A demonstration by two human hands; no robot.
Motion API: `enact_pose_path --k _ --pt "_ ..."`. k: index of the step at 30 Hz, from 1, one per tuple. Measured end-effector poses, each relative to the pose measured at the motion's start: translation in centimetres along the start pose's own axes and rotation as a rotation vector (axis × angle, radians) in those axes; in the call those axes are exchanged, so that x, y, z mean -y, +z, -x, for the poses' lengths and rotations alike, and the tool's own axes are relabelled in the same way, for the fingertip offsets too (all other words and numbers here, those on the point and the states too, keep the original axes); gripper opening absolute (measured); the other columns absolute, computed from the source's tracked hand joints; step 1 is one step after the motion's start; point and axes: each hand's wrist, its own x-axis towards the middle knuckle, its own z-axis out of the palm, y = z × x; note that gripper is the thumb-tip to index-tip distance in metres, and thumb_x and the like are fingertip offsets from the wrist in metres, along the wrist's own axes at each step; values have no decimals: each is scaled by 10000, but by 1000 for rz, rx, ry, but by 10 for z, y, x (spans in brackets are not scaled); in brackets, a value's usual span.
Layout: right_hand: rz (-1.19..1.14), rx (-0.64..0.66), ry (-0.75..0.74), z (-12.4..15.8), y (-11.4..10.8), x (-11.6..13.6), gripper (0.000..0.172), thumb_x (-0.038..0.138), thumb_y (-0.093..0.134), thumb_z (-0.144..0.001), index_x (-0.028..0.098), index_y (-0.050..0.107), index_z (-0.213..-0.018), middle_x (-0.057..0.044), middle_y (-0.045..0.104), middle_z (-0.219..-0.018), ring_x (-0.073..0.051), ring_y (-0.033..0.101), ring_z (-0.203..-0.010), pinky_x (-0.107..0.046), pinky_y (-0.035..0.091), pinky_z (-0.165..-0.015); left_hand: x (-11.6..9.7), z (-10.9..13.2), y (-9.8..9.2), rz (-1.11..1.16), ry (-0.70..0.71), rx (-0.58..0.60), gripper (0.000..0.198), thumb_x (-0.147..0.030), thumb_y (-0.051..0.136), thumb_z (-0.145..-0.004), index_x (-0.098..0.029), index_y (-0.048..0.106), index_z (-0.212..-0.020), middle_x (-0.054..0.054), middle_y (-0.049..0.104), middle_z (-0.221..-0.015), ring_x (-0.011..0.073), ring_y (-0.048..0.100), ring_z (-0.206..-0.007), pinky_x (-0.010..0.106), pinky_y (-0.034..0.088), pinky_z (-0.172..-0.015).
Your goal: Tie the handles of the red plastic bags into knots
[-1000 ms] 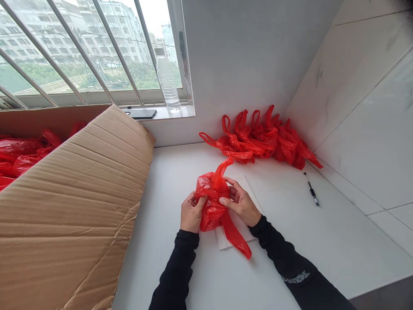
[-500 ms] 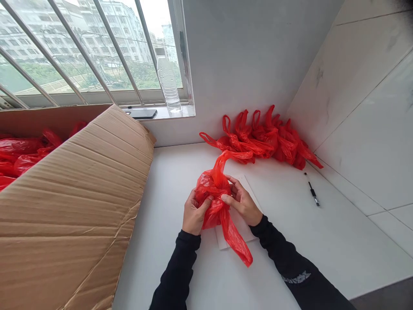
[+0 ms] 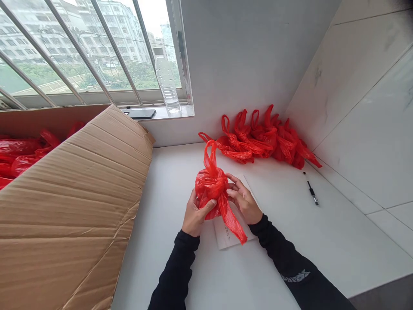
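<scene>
A bunched red plastic bag (image 3: 211,187) is held just above the white table (image 3: 290,241), between both my hands. My left hand (image 3: 194,215) grips its left and lower side, thumb pressed into the plastic. My right hand (image 3: 244,200) pinches the bag's right side where a loose handle strip hangs down. Another handle loop sticks up from the top of the bag. Under the hands lies a white sheet of paper (image 3: 226,237).
A pile of knotted red bags (image 3: 261,137) lies against the back wall. A large open cardboard box (image 3: 74,202) with more red bags (image 3: 19,150) fills the left. A black pen (image 3: 312,193) lies at the right. A plastic bottle (image 3: 167,86) and a phone (image 3: 139,113) are on the windowsill.
The bag has been lifted and gathered into a tighter ball. Its upper handle swung from pointing right to standing upright, and the lower strip shortened.
</scene>
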Motion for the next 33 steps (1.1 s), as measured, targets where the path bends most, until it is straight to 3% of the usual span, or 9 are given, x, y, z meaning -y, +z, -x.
enact_pose_path --k 3,7,12,16,21,24,27,30,33 --pt "2 28 28 1 1 -2 605 351 625 -884 280 407 -1443 -81 635 -1245 -215 641 -1058 -394 519 -929 1 -1 -3 19 -11 -61 599 -371 789 -753 -217 576 -1292 102 698 -1206 317 650 -1138 400 543 -926" --pt "38 32 50 1 1 -3 696 347 724 -819 273 407 -1435 -54 667 -1097 -203 651 -993 -368 525 -893 6 -5 -8 33 -66 -6 498 -442 746 -785 -214 642 -1216 93 719 -1145 282 677 -1048 381 546 -892" --pt "80 -80 -30 -3 -1 -3 572 326 743 -787 250 527 -1311 -10 669 -888 -185 642 -835 -340 528 -802 3 -3 -5 75 -114 11 308 -366 719 -797 -193 706 -1051 62 734 -942 234 685 -857 345 545 -797" --pt "147 -122 -134 -1 -1 0 498 237 691 -797 274 561 -1277 -8 654 -916 -184 625 -859 -326 521 -789 -5 4 4 185 -127 52 395 -407 671 -820 -193 675 -1153 90 723 -1064 292 670 -997 385 541 -846" --pt "273 21 -247 8 7 9 430 209 629 -838 307 622 -1257 -22 657 -1032 -203 627 -950 -385 497 -939 -4 5 6 179 -107 28 452 -452 744 -782 -170 678 -1129 124 722 -1102 316 677 -1014 424 543 -874" --pt "249 63 -190 10 10 10 453 292 588 -900 316 548 -1351 -35 642 -1129 -208 618 -1024 -400 474 -995 2 2 0 138 -87 -88 421 -354 824 -712 -161 690 -1061 97 743 -1026 271 697 -930 385 546 -845" --pt "242 4 -80 7 8 5 499 375 619 -906 294 483 -1379 -44 618 -1102 -192 618 -966 -366 509 -906 6 -1 -5 156 -91 -152 376 -352 820 -718 -169 694 -1022 73 753 -963 226 706 -842 346 547 -798" --pt "231 37 -26 3 4 -2 503 376 684 -869 259 500 -1323 -37 626 -1006 -192 623 -930 -349 517 -849 6 -1 -5 174 -116 -154 374 -384 784 -758 -175 681 -1051 70 752 -949 208 706 -800 344 551 -780" --pt "252 59 -65 2 3 -5 331 332 689 -864 231 594 -1165 -32 649 -949 -189 625 -887 -349 513 -842 2 2 -1 165 -122 -92 406 -454 731 -798 -167 671 -1079 92 743 -978 233 704 -854 365 556 -786"
